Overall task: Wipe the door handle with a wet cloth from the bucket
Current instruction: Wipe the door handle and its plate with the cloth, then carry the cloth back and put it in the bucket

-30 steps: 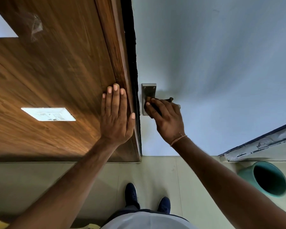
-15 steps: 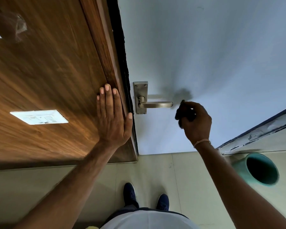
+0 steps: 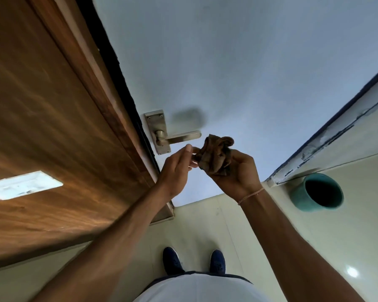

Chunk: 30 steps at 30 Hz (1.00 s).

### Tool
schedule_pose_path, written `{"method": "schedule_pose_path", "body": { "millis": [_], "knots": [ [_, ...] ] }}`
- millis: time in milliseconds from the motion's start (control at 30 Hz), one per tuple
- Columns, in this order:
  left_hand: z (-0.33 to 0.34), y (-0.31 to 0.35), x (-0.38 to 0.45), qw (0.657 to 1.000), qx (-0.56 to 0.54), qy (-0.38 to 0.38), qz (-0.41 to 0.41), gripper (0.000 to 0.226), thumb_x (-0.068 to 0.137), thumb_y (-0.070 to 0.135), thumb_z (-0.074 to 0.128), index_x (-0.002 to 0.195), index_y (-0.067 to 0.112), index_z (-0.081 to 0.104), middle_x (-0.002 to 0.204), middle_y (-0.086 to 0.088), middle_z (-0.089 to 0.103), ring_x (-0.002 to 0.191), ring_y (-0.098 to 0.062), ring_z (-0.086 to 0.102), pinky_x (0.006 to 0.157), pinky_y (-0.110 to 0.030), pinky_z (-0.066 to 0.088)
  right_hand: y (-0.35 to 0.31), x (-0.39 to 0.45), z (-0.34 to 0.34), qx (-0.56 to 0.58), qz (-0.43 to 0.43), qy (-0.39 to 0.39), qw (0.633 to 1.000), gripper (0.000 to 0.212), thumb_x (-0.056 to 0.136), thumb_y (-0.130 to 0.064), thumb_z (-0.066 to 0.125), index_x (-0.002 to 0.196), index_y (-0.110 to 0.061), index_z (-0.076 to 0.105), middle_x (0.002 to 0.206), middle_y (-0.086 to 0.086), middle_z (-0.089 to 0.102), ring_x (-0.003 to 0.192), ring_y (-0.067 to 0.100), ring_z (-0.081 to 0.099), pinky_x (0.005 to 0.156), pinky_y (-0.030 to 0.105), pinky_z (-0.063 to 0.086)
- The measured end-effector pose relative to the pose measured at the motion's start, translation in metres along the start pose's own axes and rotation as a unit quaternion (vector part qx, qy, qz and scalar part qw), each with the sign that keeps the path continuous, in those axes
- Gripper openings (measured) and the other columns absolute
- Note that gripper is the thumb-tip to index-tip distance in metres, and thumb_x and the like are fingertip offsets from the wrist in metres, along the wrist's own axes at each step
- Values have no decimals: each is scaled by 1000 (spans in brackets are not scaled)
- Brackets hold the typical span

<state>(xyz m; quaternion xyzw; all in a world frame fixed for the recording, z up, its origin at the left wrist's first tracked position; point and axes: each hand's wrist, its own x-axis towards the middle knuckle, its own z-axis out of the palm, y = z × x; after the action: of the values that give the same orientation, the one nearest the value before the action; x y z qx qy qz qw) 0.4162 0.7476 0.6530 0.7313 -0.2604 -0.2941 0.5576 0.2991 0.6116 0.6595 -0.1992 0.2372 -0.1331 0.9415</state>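
Note:
A brushed-metal lever door handle point(image 3: 179, 137) on its backplate sits on the pale blue door point(image 3: 238, 62), bare and untouched. Just below and right of the lever's tip, my right hand point(image 3: 238, 171) holds a crumpled brown cloth point(image 3: 216, 155) up in its fingers. My left hand point(image 3: 176, 168) is beside it with its fingertips pinching the cloth's left edge. The teal bucket point(image 3: 319, 192) stands on the floor at the right, by the door's bottom corner; its inside looks dark.
A brown wooden panel point(image 3: 42, 105) with a white switch plate point(image 3: 24, 185) fills the left side, next to the dark door frame. Pale floor tiles lie below, with my blue shoes point(image 3: 193, 261) close to the door.
My right hand pulled the cloth off the handle and down to the right. My left hand left the wooden panel and came across to the cloth. The view tilted.

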Motion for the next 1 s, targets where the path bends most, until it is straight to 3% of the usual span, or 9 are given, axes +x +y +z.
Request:
{"method": "schedule_pose_path", "body": {
  "millis": [100,200,300,400,533,667,900,967,1000],
  "knots": [
    [6,10,12,998,-18,-48,-39,50,113,51,37,116,18,75,109,-6,81,104,-27,76,99,-50,58,-5,-15,4,36,-52,28,998,48,107,-46,46,113,-9,77,152,24,58,147,45,49,127,55,32],
    [16,13,23,993,-13,-97,-60,45,110,47,50,115,8,71,112,-13,79,106,-31,75,102,-54,58,-12,-35,3,39,-92,36,994,62,99,-71,49,117,-14,68,156,24,52,149,44,47,126,58,31],
    [39,17,26,986,-9,-146,-74,44,109,45,53,113,5,72,112,-15,77,107,-32,75,99,-50,61,-23,-57,-13,7,-121,68,990,45,104,-53,49,106,-13,71,135,21,62,133,44,56,118,55,38],
    [69,20,29,974,-11,-206,-90,47,108,45,55,118,2,72,113,-16,78,101,-28,77,93,-42,65,-33,-79,-36,-41,-149,123,980,42,101,-30,45,124,-4,69,140,27,62,127,41,56,107,53,40],
    [127,26,23,956,-49,-261,-127,47,105,37,63,121,-7,69,119,-22,76,97,-28,75,94,-47,63,-50,-118,-70,-42,-189,202,960,57,101,-33,45,143,5,57,148,30,58,132,46,61,99,50,53],
    [195,39,14,939,-86,-291,-160,28,104,26,66,115,1,71,112,-20,77,101,-30,74,101,-51,63,-82,-165,-120,-40,-215,269,938,42,103,-33,48,129,-8,69,120,16,75,113,34,68,100,52,55],
    [321,62,-9,892,-144,-364,-227,35,106,27,59,131,5,71,111,-9,79,97,-21,76,79,-33,63,-136,-254,-206,-54,-190,318,927,29,104,-17,54,129,-11,68,121,15,73,105,29,71,95,46,61],
    [356,67,-15,887,-135,-369,-244,29,106,26,60,126,9,72,103,-7,80,90,-19,77,73,-32,63,-147,-268,-220,-152,-212,408,875,31,106,-21,57,133,-8,63,129,16,72,106,25,72,85,35,63],
    [369,68,-16,887,-130,-367,-247,29,106,25,60,126,8,72,103,-8,81,92,-20,77,73,-32,63,-148,-271,-226,-259,-226,474,811,33,106,-26,60,135,-10,60,131,13,70,109,22,70,82,29,61]
  ]
}}
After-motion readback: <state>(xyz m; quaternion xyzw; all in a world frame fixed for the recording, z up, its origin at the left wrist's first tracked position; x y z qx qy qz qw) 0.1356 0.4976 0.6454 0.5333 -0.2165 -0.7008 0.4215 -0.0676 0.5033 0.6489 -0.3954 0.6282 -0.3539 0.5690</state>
